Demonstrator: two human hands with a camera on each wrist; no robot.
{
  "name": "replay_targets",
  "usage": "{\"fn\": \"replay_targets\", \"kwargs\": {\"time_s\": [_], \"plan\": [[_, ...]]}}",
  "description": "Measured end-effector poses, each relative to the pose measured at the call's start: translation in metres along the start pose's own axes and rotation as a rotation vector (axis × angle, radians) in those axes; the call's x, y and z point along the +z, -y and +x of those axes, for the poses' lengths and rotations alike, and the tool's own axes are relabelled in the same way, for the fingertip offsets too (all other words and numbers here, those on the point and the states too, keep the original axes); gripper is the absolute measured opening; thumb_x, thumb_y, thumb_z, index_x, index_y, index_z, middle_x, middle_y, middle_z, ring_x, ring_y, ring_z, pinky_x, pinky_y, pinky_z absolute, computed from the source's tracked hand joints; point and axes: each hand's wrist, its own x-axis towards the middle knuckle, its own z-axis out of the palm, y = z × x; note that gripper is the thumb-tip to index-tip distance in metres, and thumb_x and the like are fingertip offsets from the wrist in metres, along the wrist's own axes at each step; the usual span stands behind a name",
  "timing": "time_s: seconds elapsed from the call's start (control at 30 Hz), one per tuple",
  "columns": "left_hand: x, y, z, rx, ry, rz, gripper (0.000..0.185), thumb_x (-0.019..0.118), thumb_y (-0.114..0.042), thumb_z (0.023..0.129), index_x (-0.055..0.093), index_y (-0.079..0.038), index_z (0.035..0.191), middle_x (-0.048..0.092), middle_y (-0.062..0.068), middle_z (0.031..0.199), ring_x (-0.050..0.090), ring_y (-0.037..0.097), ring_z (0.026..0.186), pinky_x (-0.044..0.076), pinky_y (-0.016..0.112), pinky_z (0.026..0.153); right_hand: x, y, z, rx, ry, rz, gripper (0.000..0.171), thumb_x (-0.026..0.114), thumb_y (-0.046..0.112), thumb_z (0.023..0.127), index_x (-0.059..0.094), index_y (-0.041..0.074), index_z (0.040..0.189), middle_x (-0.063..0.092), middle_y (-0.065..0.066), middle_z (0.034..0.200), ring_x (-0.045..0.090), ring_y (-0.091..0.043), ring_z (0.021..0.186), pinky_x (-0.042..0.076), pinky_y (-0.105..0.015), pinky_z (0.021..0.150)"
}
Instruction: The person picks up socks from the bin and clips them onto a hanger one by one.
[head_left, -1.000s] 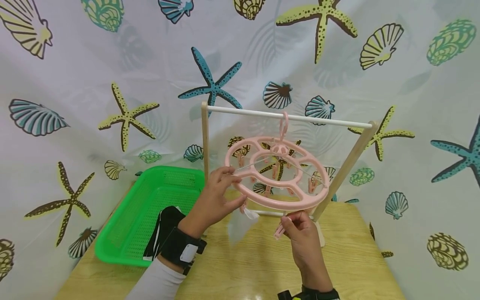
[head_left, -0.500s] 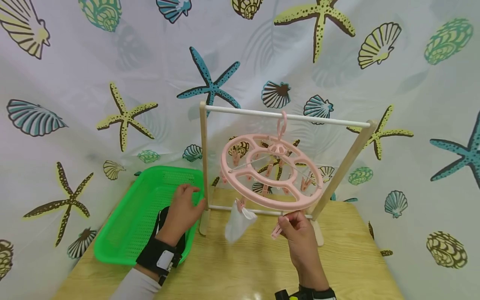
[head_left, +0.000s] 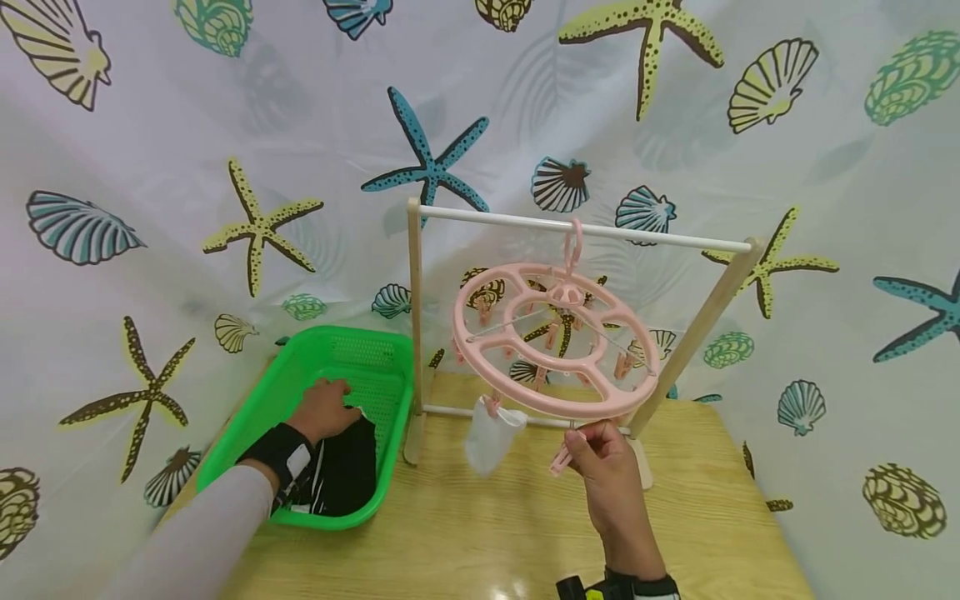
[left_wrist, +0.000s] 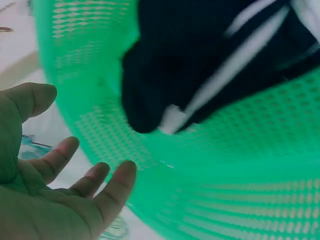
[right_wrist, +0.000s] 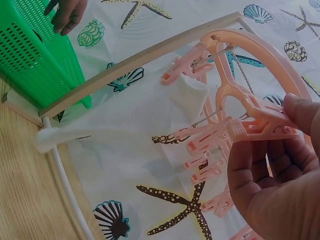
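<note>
My left hand (head_left: 322, 410) is inside the green basket (head_left: 366, 354), over black cloth (head_left: 351, 468) with white stripes. In the left wrist view its fingers (left_wrist: 116, 192) are spread, with a gap between them and the cloth. My right hand (head_left: 611, 475) pinches a pink clothespin (right_wrist: 257, 122) between thumb and fingers. That clothespin hangs from the front edge of a round pink clip hanger (head_left: 555, 407). Left of it, another clip holds a white sock (head_left: 489, 442) by its upper end, and the sock dangles below the ring.
The hanger's hook (head_left: 573, 242) sits over the white rod (head_left: 487, 218) of a small wooden stand (head_left: 415, 292). Several other pink clothespins (head_left: 624, 364) hang round the ring. All stands on a wood-grain table (head_left: 480, 533) before a patterned curtain (head_left: 337, 125).
My left hand has left the hanger's ring and moved left and down into the basket. The hanger tilted and swung slightly, and the white sock came into full view. My right hand keeps pinching the clothespin.
</note>
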Motion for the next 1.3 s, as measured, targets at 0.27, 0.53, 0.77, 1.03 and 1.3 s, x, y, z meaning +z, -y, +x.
{"fn": "replay_targets", "kwargs": {"time_s": [0.27,0.53,0.77,1.03,1.3], "plan": [[0.027,0.037,0.012,-0.080,0.035,-0.044,0.064,0.066,-0.027,0.092,0.046,0.019,0.131,0.054,0.038,0.121,0.057,0.051,0.105,0.049,0.054,0.086,0.000,-0.001,0.000,0.010,0.003,-0.014,0.017,0.061,0.004,0.098,0.048,-0.007,0.097,0.059,-0.010,0.088,0.065,-0.016,0.071,0.056,-0.030,0.071],[0.032,0.018,0.006,-0.153,0.078,-0.099,0.066,0.062,-0.013,0.092,0.032,0.024,0.138,0.046,0.044,0.131,0.049,0.055,0.117,0.044,0.058,0.095,-0.002,-0.004,-0.001,0.023,-0.008,-0.017,0.017,0.062,0.004,0.097,0.048,-0.007,0.097,0.060,-0.009,0.089,0.065,-0.016,0.073,0.056,-0.030,0.072],[0.035,0.014,0.008,-0.085,-0.012,-0.077,0.023,0.056,-0.004,0.092,0.049,-0.001,0.070,0.045,0.007,0.064,0.042,0.020,0.056,0.038,0.032,0.055,-0.002,-0.005,0.000,0.006,0.014,-0.016,0.020,0.062,0.004,0.098,0.048,-0.009,0.098,0.060,-0.008,0.088,0.065,-0.016,0.071,0.056,-0.031,0.072],[0.028,0.009,0.009,-0.089,-0.027,-0.144,0.036,0.047,0.005,0.082,0.030,-0.018,0.061,0.022,-0.005,0.057,0.020,0.013,0.052,0.023,0.028,0.052,-0.001,-0.005,0.003,-0.011,0.024,-0.020,0.016,0.061,0.002,0.097,0.048,-0.007,0.097,0.059,-0.007,0.089,0.065,-0.016,0.072,0.057,-0.031,0.072],[0.026,-0.008,0.003,-0.067,-0.026,-0.238,0.029,0.054,-0.003,0.091,0.041,-0.013,0.066,0.035,-0.001,0.062,0.032,0.016,0.055,0.030,0.031,0.056,-0.002,-0.003,0.002,0.007,0.014,-0.032,0.018,0.062,0.004,0.097,0.048,-0.007,0.097,0.059,-0.011,0.090,0.066,-0.016,0.072,0.056,-0.032,0.074]]}}
